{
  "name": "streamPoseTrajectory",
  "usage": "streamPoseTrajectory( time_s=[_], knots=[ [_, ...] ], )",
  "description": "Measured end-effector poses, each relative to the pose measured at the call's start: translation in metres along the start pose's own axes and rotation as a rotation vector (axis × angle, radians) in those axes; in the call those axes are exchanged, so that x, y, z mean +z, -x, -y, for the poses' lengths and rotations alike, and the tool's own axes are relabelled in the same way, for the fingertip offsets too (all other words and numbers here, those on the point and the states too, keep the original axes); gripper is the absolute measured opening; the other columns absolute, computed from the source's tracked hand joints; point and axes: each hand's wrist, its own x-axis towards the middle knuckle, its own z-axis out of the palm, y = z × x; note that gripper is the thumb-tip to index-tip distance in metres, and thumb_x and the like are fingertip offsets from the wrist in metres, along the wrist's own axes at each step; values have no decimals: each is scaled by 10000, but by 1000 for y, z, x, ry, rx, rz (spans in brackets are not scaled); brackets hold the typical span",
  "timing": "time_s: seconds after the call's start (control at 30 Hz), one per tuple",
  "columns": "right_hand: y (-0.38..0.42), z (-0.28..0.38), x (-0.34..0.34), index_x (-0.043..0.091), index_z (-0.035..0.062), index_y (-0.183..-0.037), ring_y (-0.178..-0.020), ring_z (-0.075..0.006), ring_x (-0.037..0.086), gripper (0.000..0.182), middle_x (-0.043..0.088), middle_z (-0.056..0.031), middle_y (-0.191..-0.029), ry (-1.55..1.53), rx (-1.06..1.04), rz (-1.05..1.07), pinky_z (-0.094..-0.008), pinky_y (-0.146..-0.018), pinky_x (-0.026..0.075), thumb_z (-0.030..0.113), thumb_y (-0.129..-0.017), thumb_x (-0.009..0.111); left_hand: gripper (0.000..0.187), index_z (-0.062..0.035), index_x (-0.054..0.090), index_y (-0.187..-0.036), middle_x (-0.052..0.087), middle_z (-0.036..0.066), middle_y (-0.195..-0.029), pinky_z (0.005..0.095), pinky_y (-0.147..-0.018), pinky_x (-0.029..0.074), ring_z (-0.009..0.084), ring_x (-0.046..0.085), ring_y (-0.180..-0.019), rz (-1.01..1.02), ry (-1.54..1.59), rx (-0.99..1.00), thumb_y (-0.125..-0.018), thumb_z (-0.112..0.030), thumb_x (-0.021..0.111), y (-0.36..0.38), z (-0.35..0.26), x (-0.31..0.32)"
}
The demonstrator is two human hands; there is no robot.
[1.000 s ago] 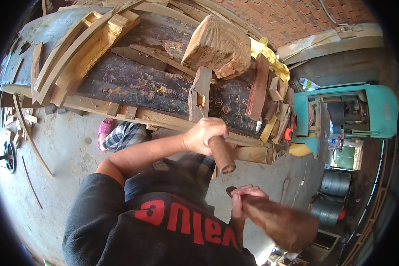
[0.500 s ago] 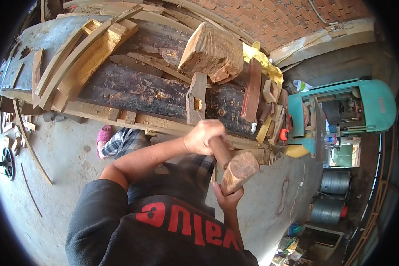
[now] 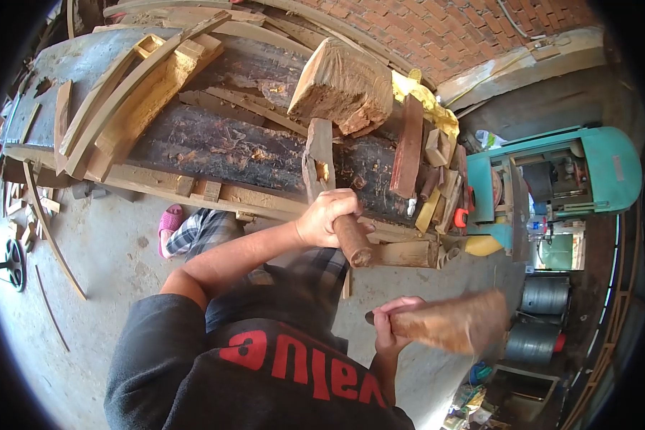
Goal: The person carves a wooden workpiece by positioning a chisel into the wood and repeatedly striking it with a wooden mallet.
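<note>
One chisel [image 3: 353,242] stands over the near edge of the workbench timber, its long axis slanting: the thin blade points away from the person and slightly left, the butt of the round handle back toward the person and right. The blade reaches the single visible notch in a narrow workpiece [image 3: 317,150]; how deep the tip sits cannot be told. The left hand [image 3: 330,217] is wrapped round the handle, fingers curled, with the butt jutting out below.

The right hand [image 3: 394,322] is closed round the grip of one mallet [image 3: 448,321], well apart from the chisel. The mallet lies nearly level across the view, head to the right and blurred, grip end to the left.

The workpiece runs away from the person, its far end at the foot of one big block [image 3: 344,86]. Beneath lies dark timber [image 3: 222,147]. To the right on it rests one reddish board [image 3: 408,147], near one yellow sheet [image 3: 443,109]. Farther right stand one teal machine [image 3: 615,172] and two metal drums [image 3: 543,296]. One pink slipper [image 3: 170,219] shows left of the plaid trouser leg [image 3: 204,228].
</note>
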Motion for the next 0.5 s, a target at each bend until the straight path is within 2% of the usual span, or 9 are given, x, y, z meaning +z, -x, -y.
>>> streamPoseTrajectory(
  time_s=[0.07, 0.13, 0.2, 0.23, 0.27, 0.33, 0.37, 0.4, 0.5],
  knots=[
    [-3, 1, -4, 428, 4, -1096, -662, -160, 579, 448, 582, -84, -771, -68, -87, 138, -274, -617, 466, 109, -782, 730, 392, -85, 491, -776, 510, 53, -653, 370, -500, 401, 263, 538, -571, 14, -3, 138, -684, -173, 861, -1, 8, 4],
    [-4, -1, -4, 424, 0, -1091, -659, -174, 591, 453, 597, -94, -786, -85, -91, 127, -282, -638, 480, 140, -792, 734, 393, -90, 492, -769, 508, 58, -651, 380, -505, 399, 272, 544, -579, 47, 27, 144, -674, -177, 864, -3, 15, 7],
    [-5, -13, -12, 420, 8, -1075, -656, -167, 584, 439, 594, -94, -781, 256, -140, 305, -281, -634, 484, 147, -800, 732, 392, -92, 494, -763, 500, 62, -642, 395, -509, 397, 284, 542, -582, 127, 4, 164, -669, -178, 864, -5, 18, 8],
    [3, -18, -1, 418, -8, -1123, -654, -156, 572, 489, 584, -77, -789, 97, -81, 145, -279, -636, 486, 131, -787, 745, 396, -89, 494, -756, 499, 63, -644, 405, -507, 389, 291, 530, -570, 142, 2, 190, -666, -190, 866, -2, 17, 6],
    [3, -18, 5, 418, -8, -1123, -654, -156, 572, 489, 584, -77, -789, 94, -83, 138, -279, -636, 486, 131, -787, 745, 397, -84, 496, -761, 489, 63, -646, 407, -501, 378, 290, 511, -567, 161, 42, 219, -667, -198, 864, 6, 19, 6],
    [2, -19, 14, 400, -17, -1193, -664, -132, 558, 572, 569, -53, -801, -90, 299, 13, -269, -643, 479, 95, -763, 759, 396, -82, 502, -769, 497, 59, -662, 400, -510, 376, 282, 503, -580, 216, 35, 255, -668, -213, 862, 15, 12, -4],
    [0, -31, 13, 410, -5, -1211, -661, -109, 546, 592, 552, -37, -806, -5, 344, 54, -256, -623, 475, 65, -748, 772, 385, -81, 513, -791, 512, 61, -711, 407, -579, 392, 284, 508, -642, 255, -35, 227, -674, -216, 854, 22, 12, -12],
    [-8, -42, 16, 453, 16, -1126, -645, -93, 539, 478, 560, -38, -815, 133, 181, 106, -240, -565, 463, 52, -767, 767, 385, -81, 513, -791, 512, 61, -711, 407, -579, 392, 284, 508, -642, 271, -30, 233, -674, -216, 854, 28, 9, -19],
    [-10, -68, 24, 512, 22, -1106, -600, -108, 574, 449, 607, -47, -831, 23, 530, 150, -261, -551, 487, 208, -802, 786, 368, -77, 533, -841, 542, 73, -811, 428, -718, 400, 302, 535, -772, 310, -155, 132, -679, -188, 844, 38, 3, -34]
  ],
)
